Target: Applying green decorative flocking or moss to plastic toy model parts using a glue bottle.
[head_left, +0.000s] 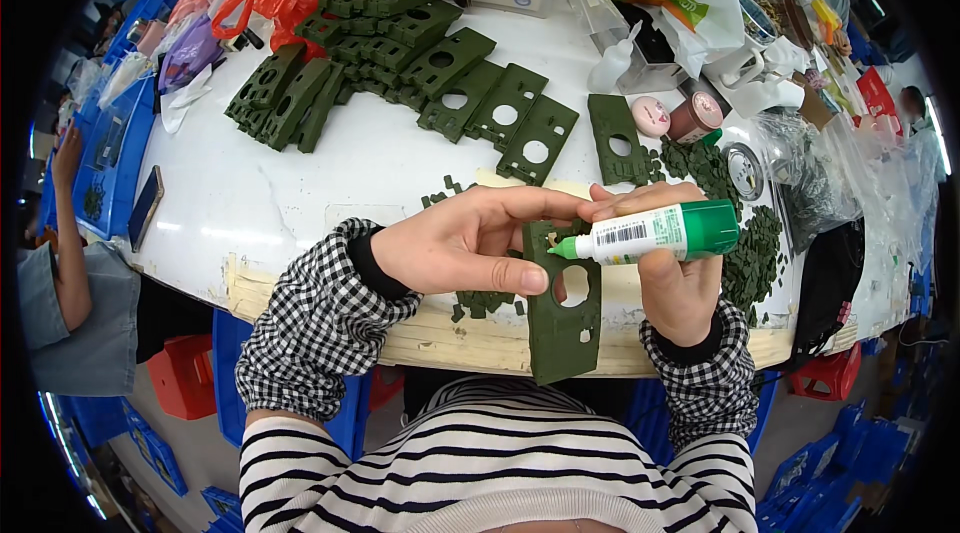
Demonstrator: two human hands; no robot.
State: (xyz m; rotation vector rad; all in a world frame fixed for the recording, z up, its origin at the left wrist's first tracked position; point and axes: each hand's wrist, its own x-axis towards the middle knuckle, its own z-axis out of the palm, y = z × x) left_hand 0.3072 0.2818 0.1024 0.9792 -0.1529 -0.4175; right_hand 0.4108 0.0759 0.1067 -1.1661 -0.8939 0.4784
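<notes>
My left hand (455, 238) grips a dark green plastic toy tank hull plate (562, 333) with a round hole in it, thumb on its left edge. The plate hangs over the table's near edge. In my right hand (680, 283) lies a white glue bottle (640, 233) with a green base, tilted sideways. Its green nozzle points left and meets or nearly meets the plate's upper part; contact is hard to tell. Small green plastic pieces (485, 303) lie on the table beside my left hand. Beyond my hands several similar plates (535, 148) lie in an overlapping row.
More plates (290, 98) are heaped at the far left. Loose green pieces (755, 258) pile up at the right, near a round metal lid (742, 170) and pink jars (695, 116). A phone (145, 205) lies at the left edge. Another person's arm (70, 233) is at far left.
</notes>
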